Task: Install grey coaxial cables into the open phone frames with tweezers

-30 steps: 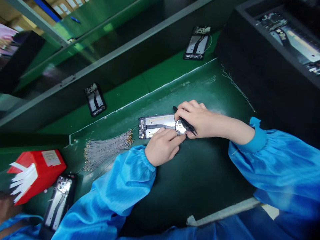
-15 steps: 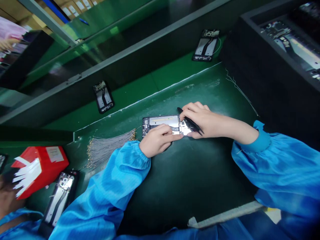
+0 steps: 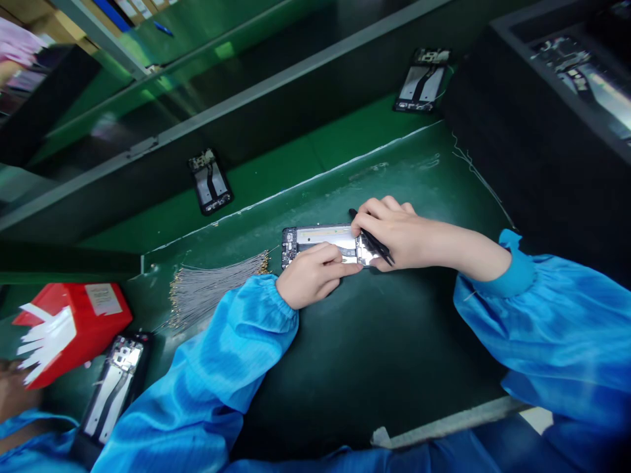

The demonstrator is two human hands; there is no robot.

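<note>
An opened phone (image 3: 320, 234), its inner parts showing, lies flat on the green bench, long side across my view. My left hand (image 3: 313, 274) grips its near edge, with the index finger stretched along that edge and the other fingers curled. At the phone's right end is my right hand (image 3: 394, 230), closed around black tweezers (image 3: 376, 246) whose tips point down to the right. Its fingertips and thumb also touch the phone there. The palm hides part of the phone's right end. Left of the phone lies a bundle of thin grey cables (image 3: 211, 286) with gold-coloured ends.
Other opened phones lie on the back ledge, one at left (image 3: 210, 182), another at right (image 3: 422, 80). A red box (image 3: 96, 328) with white strips and a further opened phone (image 3: 114, 381) are at left, near a co-worker's hand (image 3: 17, 391). A black bin (image 3: 532, 144) stands right.
The camera view has shifted slightly. Both hands stay at the phone; the right hand and tweezers have tilted a little, with the tweezer tips slightly further left.
</note>
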